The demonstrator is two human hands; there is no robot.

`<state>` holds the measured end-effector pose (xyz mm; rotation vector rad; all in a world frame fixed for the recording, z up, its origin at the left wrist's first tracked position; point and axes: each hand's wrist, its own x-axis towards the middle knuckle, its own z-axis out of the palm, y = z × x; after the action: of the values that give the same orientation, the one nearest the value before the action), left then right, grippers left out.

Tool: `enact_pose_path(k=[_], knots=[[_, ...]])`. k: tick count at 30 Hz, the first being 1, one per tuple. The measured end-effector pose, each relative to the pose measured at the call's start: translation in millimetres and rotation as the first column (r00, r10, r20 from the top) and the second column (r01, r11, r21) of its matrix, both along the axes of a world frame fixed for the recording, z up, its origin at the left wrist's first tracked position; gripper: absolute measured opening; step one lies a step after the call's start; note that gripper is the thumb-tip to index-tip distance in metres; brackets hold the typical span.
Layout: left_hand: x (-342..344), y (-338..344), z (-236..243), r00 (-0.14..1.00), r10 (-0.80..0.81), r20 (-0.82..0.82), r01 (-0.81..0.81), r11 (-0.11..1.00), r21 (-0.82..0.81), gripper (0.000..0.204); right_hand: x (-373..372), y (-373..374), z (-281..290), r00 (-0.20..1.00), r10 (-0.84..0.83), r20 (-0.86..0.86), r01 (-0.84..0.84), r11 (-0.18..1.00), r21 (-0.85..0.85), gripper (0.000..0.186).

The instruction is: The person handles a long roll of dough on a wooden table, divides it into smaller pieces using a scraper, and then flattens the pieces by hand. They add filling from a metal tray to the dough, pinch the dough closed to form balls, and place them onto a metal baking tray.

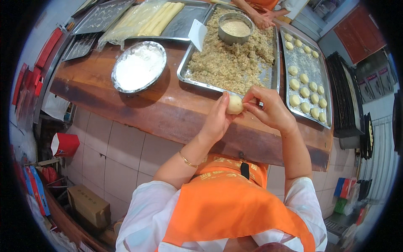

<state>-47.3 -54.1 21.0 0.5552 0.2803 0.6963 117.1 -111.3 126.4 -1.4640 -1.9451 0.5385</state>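
A pale round dough ball [234, 104] rests in my left hand [217, 119], whose thumb and fingers are wrapped round it, near the table's front edge. Against the ball's right side my right hand [272, 110] pinches with thumb and fingertips. Just beyond both hands is a large metal tray [197, 83] spread with crumbly tan filling [224, 63]. A round metal tin [236, 39] of pale grains stands in that filling. To the right, a long tray [288, 90] holds several shaped dough rounds [304, 78] on a floured surface.
A bowl of white flour [139, 67] sits on the wooden table [168, 101] at left. Dough strips [161, 19] lie partly under plastic on a back tray. A white scraper [197, 34] leans at the filling tray's edge. Another person's hands [262, 19] are at its far end.
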Motion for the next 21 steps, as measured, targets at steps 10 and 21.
enact_pose_path(k=[10,21], knots=[[-5,5,-12,0.988,-0.151,0.037,0.149,0.988,0.046,0.044,-4,-2,0,0.999,0.015,0.050,-0.016,0.999,0.030,0.014],[-20,12,2,0.948,-0.263,-0.180,0.303,0.919,0.252,0.041,-10,-4,-1,0.989,0.096,0.114,-0.103,0.993,0.061,0.009]])
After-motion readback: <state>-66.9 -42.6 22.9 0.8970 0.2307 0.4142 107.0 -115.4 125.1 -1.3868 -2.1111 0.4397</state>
